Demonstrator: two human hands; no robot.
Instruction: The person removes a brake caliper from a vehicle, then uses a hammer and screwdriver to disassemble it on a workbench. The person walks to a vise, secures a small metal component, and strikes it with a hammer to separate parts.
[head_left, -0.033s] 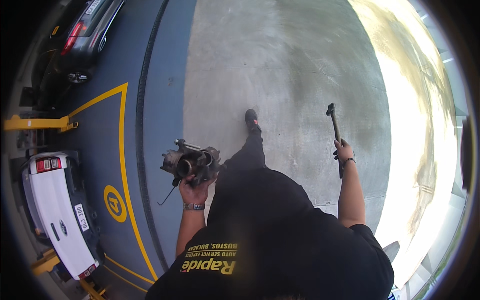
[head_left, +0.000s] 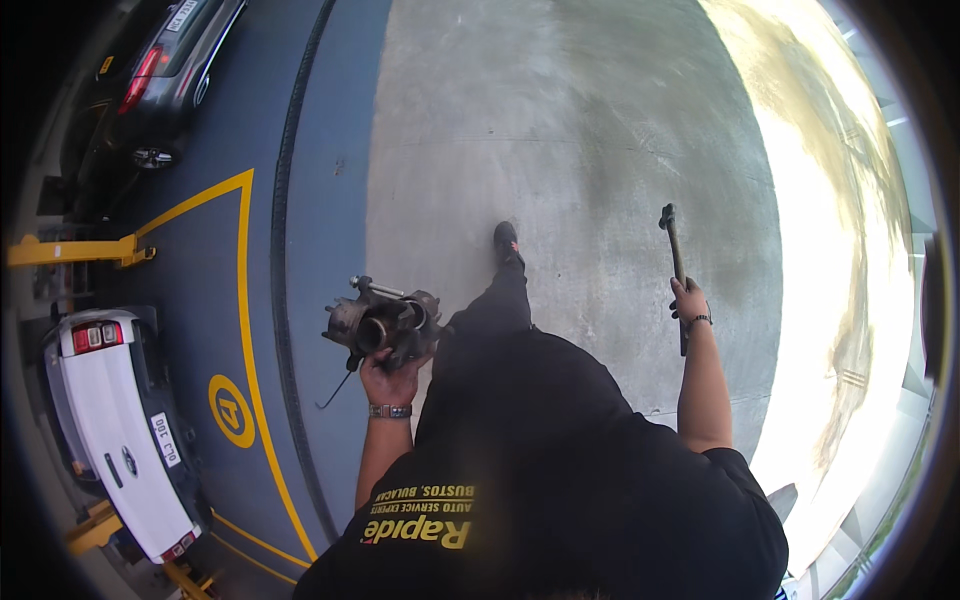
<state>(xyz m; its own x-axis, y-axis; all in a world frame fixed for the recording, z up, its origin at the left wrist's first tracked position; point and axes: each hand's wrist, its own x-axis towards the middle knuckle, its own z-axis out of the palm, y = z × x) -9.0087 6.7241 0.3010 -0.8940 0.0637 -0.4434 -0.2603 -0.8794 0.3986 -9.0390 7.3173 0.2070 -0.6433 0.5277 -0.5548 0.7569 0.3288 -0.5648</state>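
My left hand point(head_left: 392, 378) is closed beneath a dark, grimy brake caliper point(head_left: 385, 325) and bears it up in front of my left side. Round bores show on the caliper, and a shiny bolt point(head_left: 378, 288) lies along its far edge. A thin bent wire point(head_left: 337, 390) hangs down at its left. Out to the right, my right hand point(head_left: 688, 300) is wrapped round the handle of a hammer point(head_left: 676, 245). The hammer's head points away from me, well apart from the caliper.
Grey concrete point(head_left: 580, 120) stretches ahead, with my dark shoe point(head_left: 506, 238) on it. A dark channel point(head_left: 290, 150) crosses the blue floor at left. Beyond stand a white pickup point(head_left: 125, 430), a dark car point(head_left: 165, 90) and a yellow lift arm point(head_left: 80, 250). Bright sunlit ground lies right.
The hammer and my right hand have shifted very slightly to the right. The caliper stays in my left hand.
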